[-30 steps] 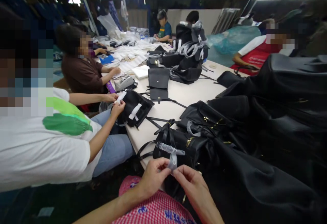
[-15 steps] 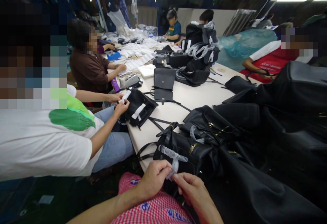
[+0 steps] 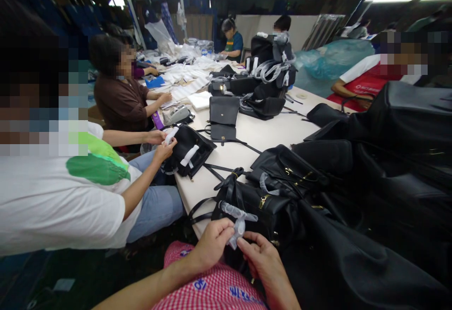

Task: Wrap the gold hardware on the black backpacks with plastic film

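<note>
Close in front of me lies a black handbag (image 3: 252, 197) with gold hardware, on the near table edge. Translucent plastic wrap (image 3: 239, 227) covers a small strap or handle part on it, and another wrapped strip (image 3: 235, 212) runs across just above. My left hand (image 3: 214, 243) pinches the wrap from the left between thumb and fingers. My right hand (image 3: 263, 256) has its thumb and forefinger at the wrap's lower right edge, closed on it. What the wrap encloses cannot be made out.
A heap of black bags (image 3: 381, 197) fills the right side. On my left a co-worker in a white shirt (image 3: 70, 206) handles another black bag (image 3: 189, 152). A flat black bag (image 3: 223, 112) lies mid-table (image 3: 264, 133). More bags and white sheets lie beyond, with several people around.
My right thumb and forefinger have shifted slightly along the wrap, and its lower end shows more. My left hand keeps its pinch. The view has shifted a little.
</note>
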A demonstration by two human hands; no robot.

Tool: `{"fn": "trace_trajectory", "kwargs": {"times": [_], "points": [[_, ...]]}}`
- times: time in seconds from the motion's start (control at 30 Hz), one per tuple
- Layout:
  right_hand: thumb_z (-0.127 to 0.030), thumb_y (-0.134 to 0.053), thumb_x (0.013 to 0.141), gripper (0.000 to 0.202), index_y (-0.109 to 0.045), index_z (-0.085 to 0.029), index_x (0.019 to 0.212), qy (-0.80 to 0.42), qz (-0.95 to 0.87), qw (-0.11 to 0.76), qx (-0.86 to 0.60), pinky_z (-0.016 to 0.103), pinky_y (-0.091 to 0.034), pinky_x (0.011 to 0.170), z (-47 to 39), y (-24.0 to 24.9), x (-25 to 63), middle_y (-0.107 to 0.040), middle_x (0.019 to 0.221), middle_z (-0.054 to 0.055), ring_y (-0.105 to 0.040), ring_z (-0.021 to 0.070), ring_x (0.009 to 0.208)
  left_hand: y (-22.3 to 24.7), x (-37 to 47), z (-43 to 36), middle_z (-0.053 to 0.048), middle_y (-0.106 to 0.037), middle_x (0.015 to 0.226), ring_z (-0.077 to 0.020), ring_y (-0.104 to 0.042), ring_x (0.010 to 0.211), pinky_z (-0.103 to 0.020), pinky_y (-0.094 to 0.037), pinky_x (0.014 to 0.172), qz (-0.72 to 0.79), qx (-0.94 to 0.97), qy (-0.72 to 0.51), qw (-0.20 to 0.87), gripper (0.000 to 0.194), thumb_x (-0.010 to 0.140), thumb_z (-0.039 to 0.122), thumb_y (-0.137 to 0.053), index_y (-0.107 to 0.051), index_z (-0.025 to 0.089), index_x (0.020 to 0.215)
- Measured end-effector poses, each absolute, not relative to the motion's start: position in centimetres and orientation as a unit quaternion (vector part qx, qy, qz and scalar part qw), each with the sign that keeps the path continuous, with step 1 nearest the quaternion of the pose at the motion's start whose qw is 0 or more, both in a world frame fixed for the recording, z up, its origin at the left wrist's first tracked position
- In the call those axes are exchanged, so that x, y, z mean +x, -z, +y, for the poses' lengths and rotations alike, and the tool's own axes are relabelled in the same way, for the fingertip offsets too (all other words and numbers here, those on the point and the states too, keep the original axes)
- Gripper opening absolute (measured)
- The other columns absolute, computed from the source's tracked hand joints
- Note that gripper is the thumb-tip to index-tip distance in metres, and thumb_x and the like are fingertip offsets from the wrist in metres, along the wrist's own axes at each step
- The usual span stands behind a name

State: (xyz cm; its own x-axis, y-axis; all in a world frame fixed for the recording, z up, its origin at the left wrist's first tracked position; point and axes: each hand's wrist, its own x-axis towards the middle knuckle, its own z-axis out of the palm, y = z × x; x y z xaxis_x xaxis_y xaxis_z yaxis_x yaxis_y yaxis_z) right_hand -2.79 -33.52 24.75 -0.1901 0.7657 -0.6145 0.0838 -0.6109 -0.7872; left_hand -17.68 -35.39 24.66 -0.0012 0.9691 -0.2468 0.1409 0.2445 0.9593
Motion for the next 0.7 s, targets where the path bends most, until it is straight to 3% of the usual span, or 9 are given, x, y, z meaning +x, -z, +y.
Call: {"fn": "trace_trajectory", "kwargs": {"times": [0.07,0.27,0.4,0.5,0.6,0.7], "points": [[-0.053,-0.081,0.052,0.052,-0.062,-0.015,0.082,-0.675,-0.368,0.272,-0.579,0.020,-0.021,0.036,-33.6,-24.1,-2.8,-0.044,0.039,-0.011,-0.032,0.0054,0.033,-24.2,-17.8,-35.4,0.002,-0.053,0.061,-0.0127,-0.047,0.060,-0.024,-0.036,0.058,0.578,0.433,-0.402,0.563,0.020,0.079,0.030,-0.050,-0.059,0.017,0.068],[-0.044,-0.080,0.063,0.038,-0.063,-0.017,0.083,-0.697,-0.364,0.320,-0.529,0.025,-0.044,0.056,-34.3,-23.9,-3.1,-0.070,0.060,0.000,-0.061,0.0154,0.059,-23.1,-17.7,-35.9,0.003,-0.054,0.058,-0.0106,-0.049,0.052,-0.023,-0.038,0.054,0.549,0.289,-0.452,0.641,0.023,0.067,0.035,-0.065,-0.057,0.016,0.076],[-0.043,-0.082,0.062,0.042,-0.062,-0.018,0.089,-0.736,-0.328,0.330,-0.492,0.030,-0.048,0.071,-34.4,-24.5,-3.2,-0.076,0.073,0.003,-0.066,0.0190,0.069,-22.6,-17.9,-36.6,0.004,-0.056,0.058,-0.0097,-0.050,0.047,-0.023,-0.041,0.051,0.518,0.190,-0.438,0.710,0.034,0.061,0.037,-0.072,-0.049,0.018,0.077],[-0.043,-0.083,0.062,0.043,-0.061,-0.018,0.090,-0.745,-0.324,0.341,-0.473,0.031,-0.047,0.068,-34.5,-23.9,-3.3,-0.073,0.068,0.002,-0.064,0.0181,0.064,-21.8,-19.0,-37.2,-0.003,-0.064,0.067,-0.0133,-0.057,0.053,-0.026,-0.044,0.056,0.519,0.191,-0.364,0.749,0.032,0.064,0.037,-0.068,-0.051,0.018,0.082],[-0.046,-0.084,0.057,0.046,-0.059,-0.020,0.086,-0.723,-0.340,0.354,-0.485,0.029,-0.044,0.061,-34.8,-22.7,-3.5,-0.068,0.058,-0.001,-0.059,0.0163,0.055,-21.6,-20.8,-37.5,-0.004,-0.065,0.078,-0.0189,-0.062,0.071,-0.033,-0.049,0.069,0.657,0.312,-0.402,0.557,0.018,0.071,0.027,-0.055,-0.053,0.019,0.087],[-0.048,-0.081,0.057,0.042,-0.053,-0.022,0.074,-0.695,-0.356,0.371,-0.503,0.024,-0.036,0.051,-35.0,-21.4,-3.8,-0.058,0.050,-0.006,-0.050,0.0118,0.048,-23.0,-22.3,-37.1,-0.008,-0.063,0.112,-0.0236,-0.058,0.106,-0.041,-0.042,0.098,0.686,0.477,-0.434,0.336,0.044,0.068,0.012,-0.047,-0.056,0.022,0.110]]}}
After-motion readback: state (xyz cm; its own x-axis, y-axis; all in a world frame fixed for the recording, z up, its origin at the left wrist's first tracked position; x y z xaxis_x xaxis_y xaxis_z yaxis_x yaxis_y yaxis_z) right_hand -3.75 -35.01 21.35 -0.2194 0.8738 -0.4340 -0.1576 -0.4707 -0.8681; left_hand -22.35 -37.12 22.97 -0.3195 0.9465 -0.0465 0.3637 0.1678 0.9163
